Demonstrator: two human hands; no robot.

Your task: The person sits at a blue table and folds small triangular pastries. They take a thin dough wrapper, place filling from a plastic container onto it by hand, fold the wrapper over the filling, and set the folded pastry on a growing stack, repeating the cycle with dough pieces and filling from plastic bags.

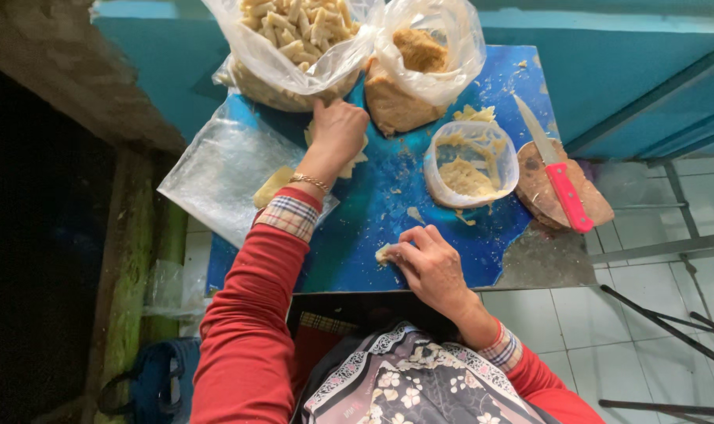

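Observation:
My left hand (337, 129) reaches forward over the blue table (388, 196) and touches the lower edge of a clear plastic bag of pale dough sticks (294, 35); pale dough pieces lie under the palm. My right hand (428, 263) rests near the table's front edge, fingers pinched on a small piece of pale dough (384, 253). A round clear plastic container (471, 165) with yellowish filling stands to the right of both hands.
A second plastic bag with brown blocks (420, 63) stands at the back. A pink-handled knife (557, 177) lies on a round wooden board (538, 192) at the right edge. A flat clear plastic sheet (223, 169) hangs over the left side. Tiled floor lies to the right.

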